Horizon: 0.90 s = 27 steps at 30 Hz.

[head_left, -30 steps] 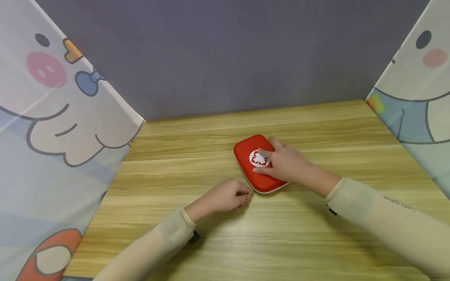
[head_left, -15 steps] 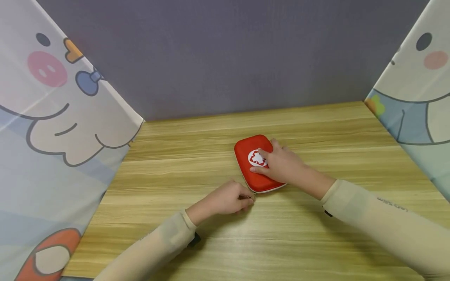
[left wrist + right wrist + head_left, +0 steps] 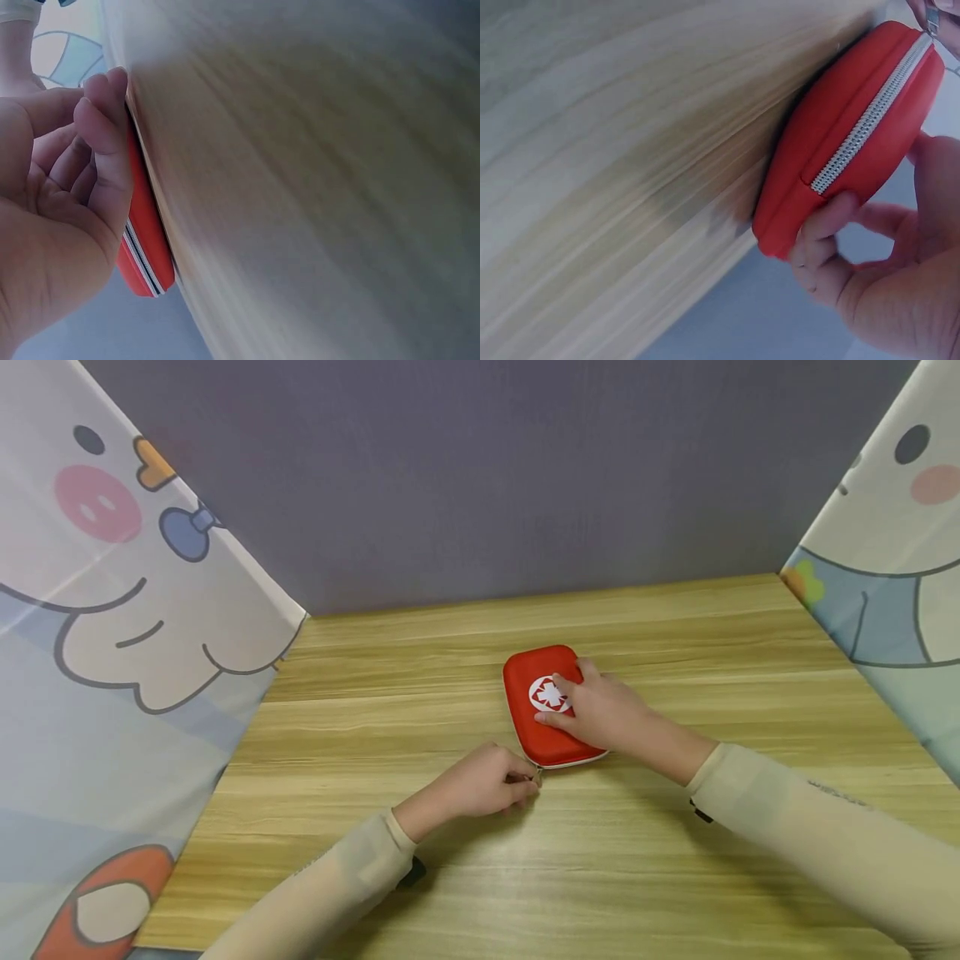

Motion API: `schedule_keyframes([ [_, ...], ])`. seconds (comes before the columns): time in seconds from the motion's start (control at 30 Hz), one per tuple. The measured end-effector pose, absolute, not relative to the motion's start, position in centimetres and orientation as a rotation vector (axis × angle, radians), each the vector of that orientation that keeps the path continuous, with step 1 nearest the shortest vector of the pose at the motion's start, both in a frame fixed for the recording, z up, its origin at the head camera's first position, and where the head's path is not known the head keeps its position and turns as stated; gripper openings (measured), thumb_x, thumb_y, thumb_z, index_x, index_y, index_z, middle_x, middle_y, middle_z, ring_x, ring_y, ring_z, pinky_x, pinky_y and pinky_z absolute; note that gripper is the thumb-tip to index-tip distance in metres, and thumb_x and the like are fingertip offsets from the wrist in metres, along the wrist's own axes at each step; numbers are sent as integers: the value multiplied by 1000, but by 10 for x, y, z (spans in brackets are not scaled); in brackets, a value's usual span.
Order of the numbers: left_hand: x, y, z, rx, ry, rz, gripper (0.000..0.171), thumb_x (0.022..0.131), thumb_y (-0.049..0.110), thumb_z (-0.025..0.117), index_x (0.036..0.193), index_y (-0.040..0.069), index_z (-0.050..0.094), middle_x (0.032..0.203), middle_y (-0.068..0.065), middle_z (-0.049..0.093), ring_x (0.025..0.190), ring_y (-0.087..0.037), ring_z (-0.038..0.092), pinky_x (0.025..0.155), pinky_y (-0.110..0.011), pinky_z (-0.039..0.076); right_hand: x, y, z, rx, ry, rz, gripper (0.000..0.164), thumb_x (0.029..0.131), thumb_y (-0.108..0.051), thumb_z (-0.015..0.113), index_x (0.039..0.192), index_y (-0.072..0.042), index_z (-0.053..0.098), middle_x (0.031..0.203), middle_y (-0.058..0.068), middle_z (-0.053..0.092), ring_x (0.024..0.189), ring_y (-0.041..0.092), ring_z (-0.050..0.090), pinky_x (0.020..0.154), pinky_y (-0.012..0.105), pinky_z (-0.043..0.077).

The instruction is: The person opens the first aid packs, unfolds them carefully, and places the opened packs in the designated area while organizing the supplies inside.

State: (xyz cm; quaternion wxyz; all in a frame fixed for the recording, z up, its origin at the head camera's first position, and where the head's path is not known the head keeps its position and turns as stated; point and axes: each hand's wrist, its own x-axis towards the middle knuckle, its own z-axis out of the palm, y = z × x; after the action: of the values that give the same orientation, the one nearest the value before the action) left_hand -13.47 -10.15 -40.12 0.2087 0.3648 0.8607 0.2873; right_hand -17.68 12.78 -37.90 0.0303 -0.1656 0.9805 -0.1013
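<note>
A red first-aid case [image 3: 540, 739] with a white cross emblem lies flat on the wooden table. My right hand [image 3: 611, 710] grips it from the right, with thumb and index finger over the top and other fingers curled at its far side. At the near left corner, my left hand [image 3: 483, 781] pinches a small metal zipper pull [image 3: 538, 773]. In the right wrist view the silver zipper [image 3: 862, 127] runs closed along the case's side, and the pull's metal tab [image 3: 932, 21] shows between the left fingers. The left wrist view shows curled left fingers, which partly hide the case [image 3: 146, 247].
Wood-grain table [image 3: 675, 860] surrounds the case on all sides. A grey wall [image 3: 495, 485] stands behind it. Cartoon-printed cloth panels [image 3: 165, 635] close off the left and right sides.
The case has turned slightly clockwise in the head view, and my right hand has shifted a little left with it. My left hand stays at the zipper pull, nearly in place.
</note>
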Motion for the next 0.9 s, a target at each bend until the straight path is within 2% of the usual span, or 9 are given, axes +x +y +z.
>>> schedule_keyframes([
  [0.1,-133,-99,-402,1015,2398,780,19,104,11,67,87,11,76,69,-1,72,47,5,52,54,-16,48,-178,134,-378,-619,2996,-280,82,99,-62,66,157,-5,53,159,36,41,132,58,55,110,63,50],
  [0.2,-131,-98,-401,1029,2407,752,20,104,12,66,88,11,77,69,0,72,47,5,51,54,-15,47,-183,141,-376,-763,2937,-278,84,98,-62,68,156,-3,53,167,33,34,146,57,42,118,66,42],
  [0.33,-130,-98,-400,1049,2420,720,20,104,13,67,88,13,79,68,3,70,49,5,49,56,-14,45,-193,151,-372,-965,2800,-334,84,97,-59,72,162,-12,47,177,19,21,161,48,22,127,68,27],
  [0.43,-131,-102,-400,1042,2422,706,17,104,13,68,94,15,81,66,5,68,51,4,49,57,-15,45,-201,159,-370,-1107,2682,-398,78,96,-54,75,161,-20,49,179,14,20,165,47,13,129,68,19],
  [0.53,-131,-105,-399,1031,2436,692,15,104,14,69,98,15,83,65,9,66,52,4,49,57,-15,45,-206,163,-371,-1180,2583,-463,72,95,-50,77,157,-19,55,177,15,25,164,49,13,129,68,19],
  [0.6,-131,-106,-399,1025,2444,689,15,103,13,69,99,15,83,64,11,64,52,4,50,57,-15,45,-208,164,-371,-1171,2554,-468,73,95,-52,76,157,-19,56,176,17,27,164,50,14,129,68,21],
  [0.73,-130,-106,-396,1060,2438,673,22,103,12,67,85,13,79,60,15,57,50,5,48,56,-15,43,-208,163,-371,-1099,2563,-443,76,94,-58,75,158,-23,54,176,17,25,164,46,17,128,65,26],
  [0.9,-130,-104,-394,1122,2441,660,35,102,9,66,67,15,65,55,16,47,51,4,43,54,-14,36,-207,160,-369,-1042,2602,-404,78,93,-62,74,159,-25,53,177,18,23,165,43,18,128,63,28],
])
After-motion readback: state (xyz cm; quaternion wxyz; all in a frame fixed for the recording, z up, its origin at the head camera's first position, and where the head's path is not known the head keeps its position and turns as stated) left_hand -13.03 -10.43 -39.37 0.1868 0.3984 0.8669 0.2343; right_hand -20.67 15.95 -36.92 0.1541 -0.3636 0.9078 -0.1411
